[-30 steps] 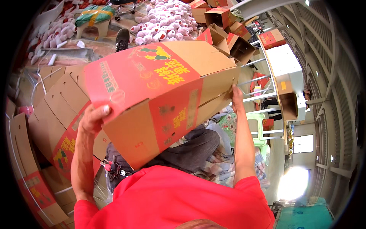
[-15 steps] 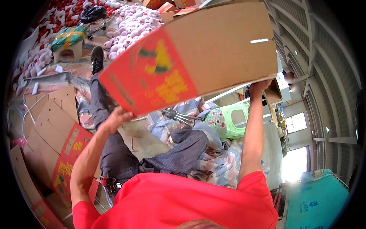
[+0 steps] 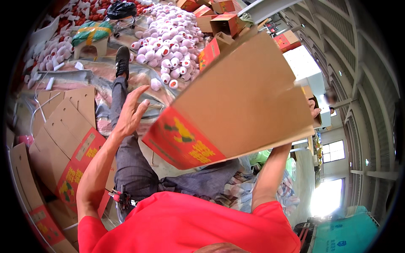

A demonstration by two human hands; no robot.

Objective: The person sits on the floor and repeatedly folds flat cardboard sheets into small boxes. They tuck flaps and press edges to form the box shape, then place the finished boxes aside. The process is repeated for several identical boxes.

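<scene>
A large brown cardboard box with a red printed end is held tilted in front of me, above my lap. My right hand grips its right edge, fingertips showing there; the forearm passes beneath the box. My left hand is off the cardboard, with its fingers spread beside the red end and nothing in them. The underside of the box is hidden.
Flattened cartons lean at my left. Fruit in white foam nets is heaped ahead, with several open boxes beyond. A stool with a green cover stands far left. Patterned cloth lies near my legs.
The box has swung lower and toward the right, its red end turning down. My left hand has let go of its near corner and opened. My right hand still holds the right edge.
</scene>
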